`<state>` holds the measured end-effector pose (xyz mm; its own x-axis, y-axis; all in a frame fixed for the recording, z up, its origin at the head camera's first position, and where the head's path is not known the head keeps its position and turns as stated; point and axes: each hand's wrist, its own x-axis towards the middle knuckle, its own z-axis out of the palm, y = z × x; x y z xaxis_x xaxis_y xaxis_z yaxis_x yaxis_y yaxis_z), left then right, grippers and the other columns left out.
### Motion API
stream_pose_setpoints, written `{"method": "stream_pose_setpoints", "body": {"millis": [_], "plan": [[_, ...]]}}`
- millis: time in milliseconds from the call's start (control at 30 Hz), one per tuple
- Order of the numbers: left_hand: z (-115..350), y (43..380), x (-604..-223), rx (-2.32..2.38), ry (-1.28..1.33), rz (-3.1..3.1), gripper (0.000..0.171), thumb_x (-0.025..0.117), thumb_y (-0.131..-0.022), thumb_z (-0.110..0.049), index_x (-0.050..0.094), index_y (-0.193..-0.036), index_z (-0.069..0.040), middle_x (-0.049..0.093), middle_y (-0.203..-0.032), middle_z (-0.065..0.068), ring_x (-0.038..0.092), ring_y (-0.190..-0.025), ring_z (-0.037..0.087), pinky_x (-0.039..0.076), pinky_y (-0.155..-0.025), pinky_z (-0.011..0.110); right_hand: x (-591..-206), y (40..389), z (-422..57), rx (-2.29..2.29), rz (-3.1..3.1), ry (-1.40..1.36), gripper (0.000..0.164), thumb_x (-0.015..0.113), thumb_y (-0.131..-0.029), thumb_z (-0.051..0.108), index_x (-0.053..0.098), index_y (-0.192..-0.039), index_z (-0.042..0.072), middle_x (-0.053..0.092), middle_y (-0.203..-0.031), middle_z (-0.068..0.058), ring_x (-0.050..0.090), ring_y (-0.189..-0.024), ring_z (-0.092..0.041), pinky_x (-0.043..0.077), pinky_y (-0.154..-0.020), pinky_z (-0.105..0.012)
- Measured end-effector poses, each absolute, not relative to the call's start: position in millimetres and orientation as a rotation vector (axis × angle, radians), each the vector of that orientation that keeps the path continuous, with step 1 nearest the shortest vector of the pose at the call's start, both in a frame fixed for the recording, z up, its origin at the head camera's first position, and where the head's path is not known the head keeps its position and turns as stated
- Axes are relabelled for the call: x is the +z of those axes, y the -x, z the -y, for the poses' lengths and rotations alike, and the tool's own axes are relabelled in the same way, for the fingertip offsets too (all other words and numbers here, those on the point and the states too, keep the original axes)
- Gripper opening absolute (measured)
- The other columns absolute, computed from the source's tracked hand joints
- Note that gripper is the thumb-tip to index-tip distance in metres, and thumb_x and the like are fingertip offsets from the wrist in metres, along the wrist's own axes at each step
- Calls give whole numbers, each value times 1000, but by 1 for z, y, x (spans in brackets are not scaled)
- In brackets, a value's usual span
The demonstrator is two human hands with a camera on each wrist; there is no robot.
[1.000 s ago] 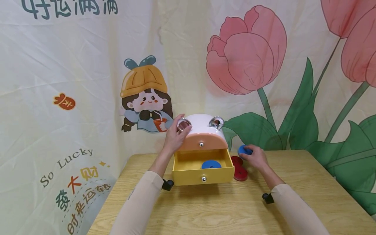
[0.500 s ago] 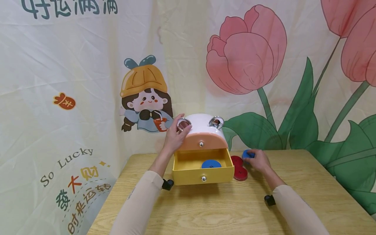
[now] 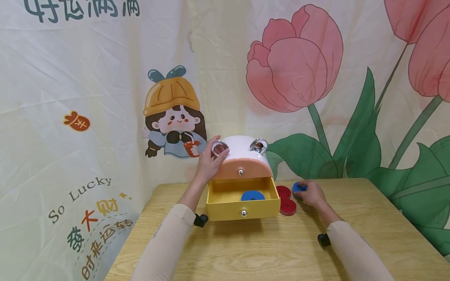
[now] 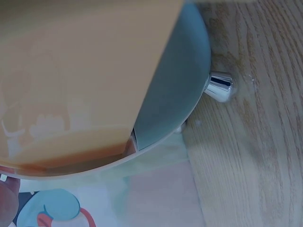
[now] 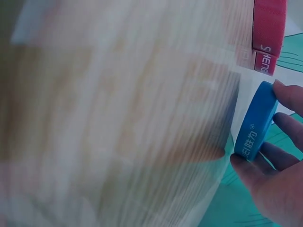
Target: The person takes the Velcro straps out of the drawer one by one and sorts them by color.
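A small drawer box with a white domed top [image 3: 239, 146] stands on the table, its yellow lower drawer [image 3: 242, 210] pulled out. One blue tape roll [image 3: 253, 196] lies inside the drawer. My left hand [image 3: 211, 160] grips the box at its left silver ring-shaped ear [image 3: 220, 148]; in the left wrist view only a fingertip [image 4: 7, 203] shows. Right of the box, my right hand [image 3: 313, 194] pinches a second blue tape roll [image 5: 258, 120] between thumb and fingers, close over the table. Printed lettering runs along its edge.
Two red tape rolls [image 3: 288, 207] lie on the wooden table [image 3: 239, 253] between the box and my right hand. Behind the table's far edge hangs a printed cloth [image 3: 225, 78] with tulips and a cartoon figure. Black wrist devices [image 3: 324, 240] stick out beside both sleeves.
My right hand has moved slightly right and lower with the blue tape roll, away from the red rolls. The left hand and the box have stayed in place.
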<state>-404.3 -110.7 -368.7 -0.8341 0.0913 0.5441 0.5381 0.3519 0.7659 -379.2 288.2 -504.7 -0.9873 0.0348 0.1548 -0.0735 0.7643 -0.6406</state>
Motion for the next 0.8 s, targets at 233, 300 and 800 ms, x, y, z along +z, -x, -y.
{"method": "stream_pose_setpoints", "body": {"millis": [233,300,800], "plan": [[111,403,-367,-1524,555,2206,68,73,-96,-43,45,-155,-25,59,-138,14,62,-117,35,52,-104,55,-505,381,-287,1027,2825,-31,47,73,-97,16,62,-134,-11,55,-144,-33,51,-133,-53,45,-110,-63],[111,403,-367,-1519,559,2204,68,73,-96,-44,45,-155,-25,58,-138,13,62,-117,36,52,-104,56,-505,381,-288,1016,2831,-35,47,73,-97,16,62,-134,-11,55,-143,-33,52,-132,-53,45,-110,-63],[111,404,-368,-1491,554,2210,69,73,-96,-47,45,-155,-26,60,-133,10,61,-111,32,53,-99,50,-507,381,-289,948,2905,-58,49,72,-98,19,61,-135,-12,57,-140,-35,54,-128,-52,47,-108,-62]]}}
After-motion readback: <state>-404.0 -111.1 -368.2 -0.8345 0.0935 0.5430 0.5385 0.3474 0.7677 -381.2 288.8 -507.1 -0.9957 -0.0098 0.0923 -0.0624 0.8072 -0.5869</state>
